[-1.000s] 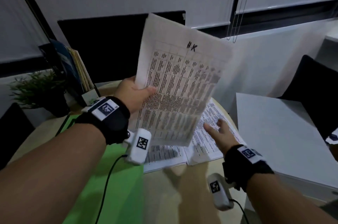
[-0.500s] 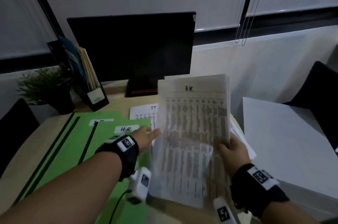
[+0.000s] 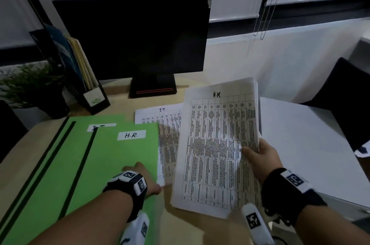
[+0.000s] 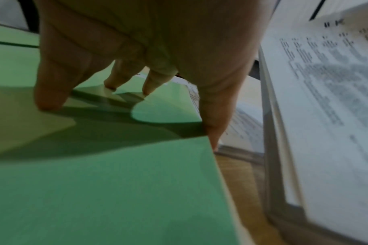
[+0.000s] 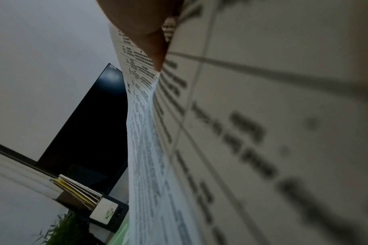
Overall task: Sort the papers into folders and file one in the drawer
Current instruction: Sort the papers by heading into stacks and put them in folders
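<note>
Wooden desk (image 3: 118, 102): back edge blocked by the black monitor (image 3: 130, 38) and its stand, back-left corner by a magazine file (image 3: 88, 84) of folders and a potted plant (image 3: 28, 84). White cabinet top (image 3: 300, 140) butts the desk's right side, with a dark chair (image 3: 344, 92) behind it. Left half of the desk is covered by two overlapping green folders: the H.R. folder (image 3: 112, 164) on top, the I.T. folder (image 3: 80, 124) under it and offset to the back-left. Bare wood shows only as a strip at the near edge between the folders and the held sheets, plus a band in front of the monitor stand. I.T. paper stack (image 3: 160, 116) lies flat just right of the H.R. folder, its left edge tucked under the folder's right edge. H.R. paper stack (image 3: 216, 144) is off the desk, tilted, overlapping the right part of the I.T. stack. Right hand (image 3: 260, 156) grips that stack's right edge, thumb on top, fingers curled behind. Left hand (image 3: 148, 176) sits on the H.R. folder's right edge near the front corner: fingertips (image 4: 48, 102) spread on the cover, thumb hooked at the edge, which is lifted slightly.
</note>
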### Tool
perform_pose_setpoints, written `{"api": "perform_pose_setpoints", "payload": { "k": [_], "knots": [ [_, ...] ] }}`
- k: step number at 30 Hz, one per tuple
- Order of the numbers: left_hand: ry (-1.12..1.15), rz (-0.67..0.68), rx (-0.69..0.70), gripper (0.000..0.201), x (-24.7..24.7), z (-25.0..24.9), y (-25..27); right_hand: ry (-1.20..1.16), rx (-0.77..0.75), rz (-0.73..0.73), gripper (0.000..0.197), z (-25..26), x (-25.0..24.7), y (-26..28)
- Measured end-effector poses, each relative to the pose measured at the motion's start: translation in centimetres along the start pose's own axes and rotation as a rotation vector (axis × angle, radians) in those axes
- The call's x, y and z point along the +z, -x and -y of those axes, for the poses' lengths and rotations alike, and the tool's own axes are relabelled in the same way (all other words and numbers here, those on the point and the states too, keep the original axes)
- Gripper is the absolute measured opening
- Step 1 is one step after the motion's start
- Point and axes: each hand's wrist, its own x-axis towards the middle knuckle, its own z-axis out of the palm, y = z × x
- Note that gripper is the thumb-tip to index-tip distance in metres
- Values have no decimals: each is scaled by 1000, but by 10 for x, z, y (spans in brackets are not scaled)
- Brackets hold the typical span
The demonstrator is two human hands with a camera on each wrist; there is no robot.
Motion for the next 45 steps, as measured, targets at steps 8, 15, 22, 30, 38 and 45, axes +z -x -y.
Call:
{"api": "perform_pose_setpoints", "payload": {
  "k": [8,15,22,30,38,45],
  "knots": [
    [276,14,67,105,-12,12,9,-6,10,-29,17,5,6,9],
    [374,3,156,87,-10,29,17,71,-3,-93,17,9,13,26],
    [411,34,150,86,-2,36,23,67,12,-113,13,13,18,44],
    [187,-53,8,100,75,19,-57,76,21,-102,13,7,19,49],
    [234,-18,132,23,17,21,28,100,-3,-84,12,12,10,40],
    [540,-149,307,45,-45,45,57,113,-19,-77,19,28,9,38]
  ]
}}
